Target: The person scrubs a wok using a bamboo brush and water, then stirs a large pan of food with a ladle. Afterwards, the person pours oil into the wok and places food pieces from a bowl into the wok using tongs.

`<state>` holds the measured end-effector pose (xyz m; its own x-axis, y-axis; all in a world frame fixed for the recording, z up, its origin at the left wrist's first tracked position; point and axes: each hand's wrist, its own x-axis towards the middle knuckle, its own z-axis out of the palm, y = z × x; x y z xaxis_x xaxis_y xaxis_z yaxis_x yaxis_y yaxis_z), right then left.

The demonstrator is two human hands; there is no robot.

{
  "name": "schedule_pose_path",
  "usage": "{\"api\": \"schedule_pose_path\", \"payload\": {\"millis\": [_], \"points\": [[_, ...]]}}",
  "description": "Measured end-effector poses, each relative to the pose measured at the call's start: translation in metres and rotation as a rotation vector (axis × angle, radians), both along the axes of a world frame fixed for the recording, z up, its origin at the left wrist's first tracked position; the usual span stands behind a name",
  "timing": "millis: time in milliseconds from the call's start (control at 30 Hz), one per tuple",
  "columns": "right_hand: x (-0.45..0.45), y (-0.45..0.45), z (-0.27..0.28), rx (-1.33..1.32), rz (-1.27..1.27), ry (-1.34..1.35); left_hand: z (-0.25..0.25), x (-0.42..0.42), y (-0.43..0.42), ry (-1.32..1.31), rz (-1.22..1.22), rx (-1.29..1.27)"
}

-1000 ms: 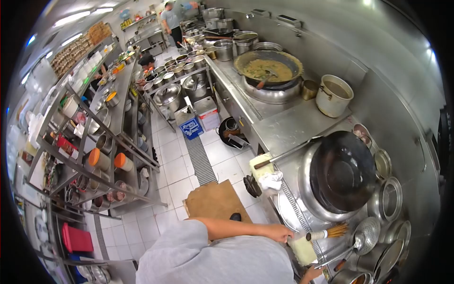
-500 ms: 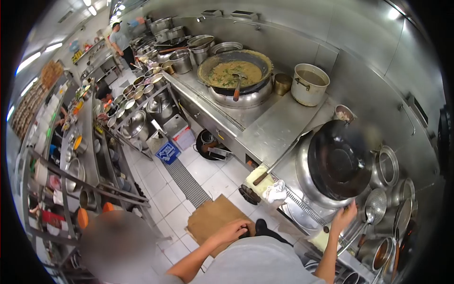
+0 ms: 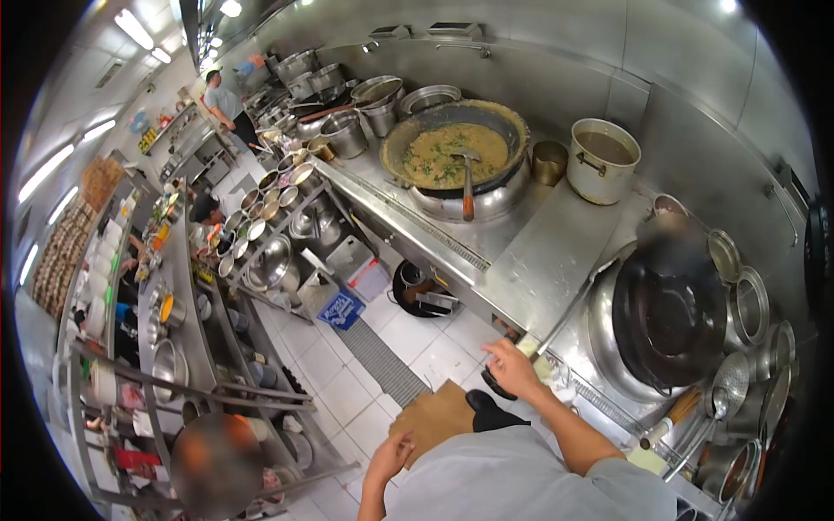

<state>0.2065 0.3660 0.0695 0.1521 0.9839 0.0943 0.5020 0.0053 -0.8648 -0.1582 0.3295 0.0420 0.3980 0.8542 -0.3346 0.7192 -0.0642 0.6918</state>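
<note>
My right hand hovers at the front edge of the stove counter, fingers loosely stretched and nothing visible in them. Just beyond it runs a long-handled tool, its far end behind the wok rim. The dark, shiny wok sits on the metal burner ring to the right, partly blurred. My left hand is low before my body, above the brown cardboard, its fingers loosely bent and holding nothing visible. A bamboo brush lies below the wok.
A big wok of yellowish food with a ladle stands further left, beside a tall pot. A perforated skimmer and pans line the right. Steel shelving flanks the tiled floor. Other people stand further back.
My right hand has moved left from the wok's lower edge to near the long handle. My left hand has drawn back toward my body. The view has shifted, revealing the bamboo brush.
</note>
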Motion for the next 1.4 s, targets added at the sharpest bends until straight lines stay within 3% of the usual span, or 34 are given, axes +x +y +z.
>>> {"api": "schedule_pose_path", "payload": {"millis": [100, 167, 233, 267, 333, 433, 467, 533, 567, 633, 667, 767, 833, 867, 900, 967, 1000, 1167, 1333, 1400], "points": [[0.007, 0.042, -0.016, 0.076, -0.028, -0.039, -0.032, -0.028, 0.033, 0.234, -0.086, 0.02], [0.022, 0.074, -0.012, 0.094, -0.062, -0.033, -0.059, -0.044, 0.056, 0.23, -0.077, -0.044], [0.035, 0.108, -0.003, 0.083, -0.234, 0.061, -0.094, -0.072, 0.072, -0.121, 0.15, -0.25], [0.043, 0.127, 0.002, 0.092, -0.285, 0.045, -0.115, -0.09, 0.078, -0.115, 0.147, -0.251], [0.053, 0.168, 0.02, 0.154, -0.387, -0.042, -0.153, -0.128, 0.074, -0.188, 0.483, -0.418], [0.06, 0.242, 0.042, 0.403, -0.535, -0.425, -0.191, -0.172, 0.054, -0.064, 0.707, -0.356], [0.062, 0.27, 0.043, 0.412, -0.543, -0.44, -0.2, -0.183, 0.051, -0.064, 0.737, -0.397], [0.061, 0.325, 0.036, 0.207, -0.581, -0.722, -0.215, -0.203, 0.055, -0.088, 0.769, -0.48], [0.063, 0.349, 0.035, 0.204, -0.599, -0.723, -0.22, -0.212, 0.063, -0.099, 0.767, -0.511], [0.075, 0.385, 0.03, -0.234, -0.482, -0.712, -0.228, -0.23, 0.087, -0.119, 0.749, -0.555], [0.088, 0.402, 0.015, -0.244, -0.506, -0.71, -0.232, -0.243, 0.103, -0.134, 0.736, -0.564], [0.093, 0.417, 0.016, -0.312, -0.565, -0.599, -0.242, -0.295, 0.156, -0.195, 0.697, -0.586], [0.083, 0.412, 0.046, -0.447, -0.539, 0.252, -0.254, -0.326, 0.194, -0.261, 0.69, -0.626], [0.076, 0.405, 0.056, -0.386, -0.575, 0.466, -0.262, -0.341, 0.21, -0.288, 0.703, -0.652], [0.077, 0.4, 0.057, -0.396, -0.591, 0.459, -0.27, -0.356, 0.224, -0.316, 0.727, -0.677], [0.09, 0.394, 0.053, -0.395, -0.484, 0.999, -0.272, -0.372, 0.255, -0.363, 0.76, -0.692], [0.087, 0.385, 0.057, -0.388, -0.446, 1.035, -0.26, -0.382, 0.277, -0.4, 0.663, -0.753], [0.067, 0.345, 0.04, -0.228, -0.474, 1.046, -0.246, -0.353, 0.362, -0.282, 0.679, -0.774], [0.064, 0.334, 0.016, -0.077, -0.384, 1.193, -0.215, -0.265, 0.41, -0.22, 0.644, -0.66], [0.066, 0.33, 0.009, -0.078, -0.369, 1.175, -0.19, -0.223, 0.426, -0.146, 0.343, -0.608]]}}
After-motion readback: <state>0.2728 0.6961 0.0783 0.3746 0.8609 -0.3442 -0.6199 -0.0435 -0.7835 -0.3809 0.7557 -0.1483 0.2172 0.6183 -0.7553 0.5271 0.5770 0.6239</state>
